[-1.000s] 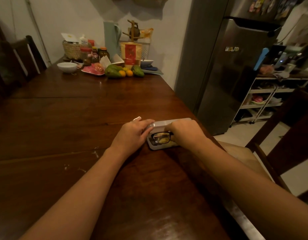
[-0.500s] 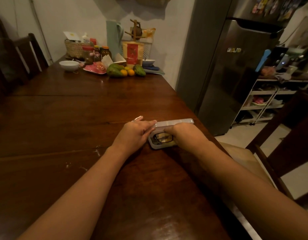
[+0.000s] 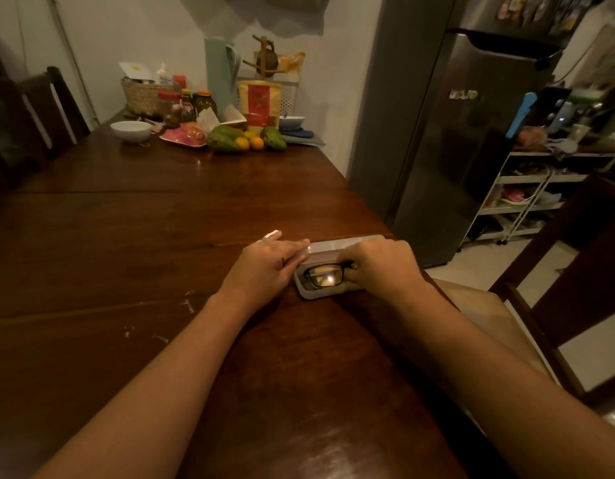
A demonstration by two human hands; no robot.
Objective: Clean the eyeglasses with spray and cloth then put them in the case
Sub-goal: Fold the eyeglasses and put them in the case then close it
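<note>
A grey eyeglass case (image 3: 314, 293) lies open near the table's right edge, its lid (image 3: 333, 245) raised at the back. Black-framed eyeglasses (image 3: 325, 275) lie inside it on something yellow. My left hand (image 3: 264, 267) rests at the case's left end, with straight fingers along the lid's edge. My right hand (image 3: 382, 267) covers the right half of the case, its curled fingers pinching the glasses' right end. A small white object (image 3: 271, 234) peeks out behind my left hand; I cannot tell what it is.
The dark wooden table (image 3: 161, 236) carries a white bowl (image 3: 130, 130), a basket, jars, a jug and fruit (image 3: 245, 141) at the far end. A steel refrigerator (image 3: 465, 150) and a wire shelf stand to the right. Chairs flank the table.
Both hands stay at the case. The right hand has drawn back slightly, so more of the left lens shows than half a second ago.
</note>
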